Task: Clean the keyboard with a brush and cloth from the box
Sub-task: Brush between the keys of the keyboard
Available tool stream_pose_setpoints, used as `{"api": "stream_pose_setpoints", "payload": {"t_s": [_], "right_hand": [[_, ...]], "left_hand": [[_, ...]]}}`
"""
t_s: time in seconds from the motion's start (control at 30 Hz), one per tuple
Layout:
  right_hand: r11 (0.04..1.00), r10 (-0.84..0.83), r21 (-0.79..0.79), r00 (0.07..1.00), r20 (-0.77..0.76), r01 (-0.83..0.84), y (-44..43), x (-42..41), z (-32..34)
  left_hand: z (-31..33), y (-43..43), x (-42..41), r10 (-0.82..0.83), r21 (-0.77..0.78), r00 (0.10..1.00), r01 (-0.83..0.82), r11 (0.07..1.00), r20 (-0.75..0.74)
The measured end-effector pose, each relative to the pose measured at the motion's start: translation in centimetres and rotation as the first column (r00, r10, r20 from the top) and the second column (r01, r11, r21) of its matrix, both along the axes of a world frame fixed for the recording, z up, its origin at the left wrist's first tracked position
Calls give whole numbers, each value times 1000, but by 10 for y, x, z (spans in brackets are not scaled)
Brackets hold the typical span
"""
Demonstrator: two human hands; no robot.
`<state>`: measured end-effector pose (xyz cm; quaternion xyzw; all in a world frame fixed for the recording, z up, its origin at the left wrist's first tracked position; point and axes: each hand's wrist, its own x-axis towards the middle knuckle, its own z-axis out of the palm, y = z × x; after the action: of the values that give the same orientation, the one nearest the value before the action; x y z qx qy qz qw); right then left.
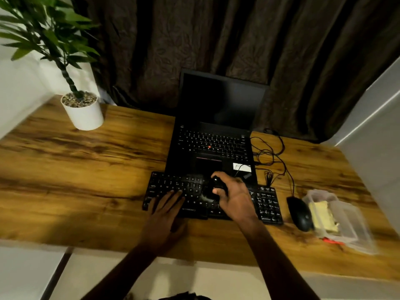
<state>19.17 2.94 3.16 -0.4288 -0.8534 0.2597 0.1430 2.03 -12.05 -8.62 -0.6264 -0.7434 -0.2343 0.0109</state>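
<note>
Wooden desk [86, 169] carries a black keyboard [268, 204] lying in front of an open laptop [216, 118], and I see my left hand [166, 213] resting flat with fingers spread on its left keys. My right hand [233, 198] grips a dark brush [213, 191] over the middle keys. Right of the mouse [299, 213], the clear box [346, 224] holds a yellow cloth [322, 215].

We see a wood-grain desk [75, 161] against a dark brown curtain [216, 35], white walls [376, 131] on both sides, and pale floor [173, 280] below; the light is dim and warm, with shadow along the desk's left front.
</note>
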Motion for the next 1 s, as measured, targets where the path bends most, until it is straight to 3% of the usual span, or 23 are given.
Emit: {"api": "stream_pose_setpoints", "payload": {"t_s": [0.27, 0.57, 0.8, 0.9, 1.0], "right_hand": [[997, 76, -25, 997, -18, -76, -2, 9, 0], [999, 1, 42, 1000, -22, 0, 35, 47, -6], [985, 92, -135, 990, -112, -107, 34, 45, -13], [986, 21, -162, 985, -172, -49, 47, 56, -8], [997, -38, -69, 989, -143, 28, 60, 66, -5]], "left_hand": [[4, 29, 46, 16, -20, 999, -17, 1000, -48], [-6, 38, 68, 56, -37, 996, -59, 998, -65], [-3, 37, 71, 28, -44, 998, -30, 999, -54], [-3, 36, 70, 33, -61, 998, -37, 997, -59], [-1, 35, 71, 47, -83, 997, -52, 995, -67]]}}
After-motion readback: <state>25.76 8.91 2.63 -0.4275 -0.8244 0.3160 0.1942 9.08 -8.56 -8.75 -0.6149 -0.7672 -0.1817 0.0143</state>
